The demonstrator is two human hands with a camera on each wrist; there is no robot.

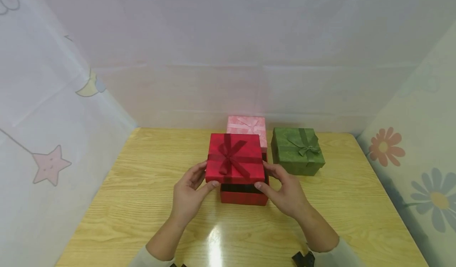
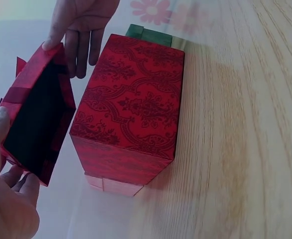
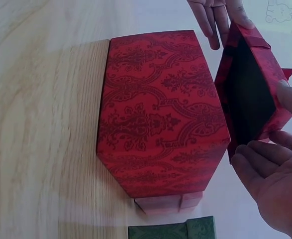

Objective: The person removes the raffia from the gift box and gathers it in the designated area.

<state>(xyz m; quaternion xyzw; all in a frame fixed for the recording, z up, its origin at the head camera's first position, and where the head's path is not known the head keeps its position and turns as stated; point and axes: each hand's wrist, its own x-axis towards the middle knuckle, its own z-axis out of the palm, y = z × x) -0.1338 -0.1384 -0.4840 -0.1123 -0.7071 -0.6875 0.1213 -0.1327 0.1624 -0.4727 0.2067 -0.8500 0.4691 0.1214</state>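
A red gift box lid (image 1: pixel 246 166) with a dark red ribbon bow is held level by both hands, apart from and above the red patterned box (image 1: pixel 244 198). My left hand (image 1: pixel 187 195) pinches the lid's left edge, thumb at the front corner and fingers along the side. At the right edge, my right hand (image 1: pixel 288 191) grips it the same way. Both wrist views show the lid's dark hollow underside and the tall box (image 2: pixel 128 97) standing on the table. In the head view the lid hides much of the box's opening; its black inside shows below the lid.
Behind the red box stands a pink gift box (image 1: pixel 246 125) with a bow. A green gift box (image 1: pixel 297 150) with a green bow is to the right. All are on a wooden table (image 1: pixel 142 172), with pale printed cloth (image 1: pixel 213 53) around its back and sides.
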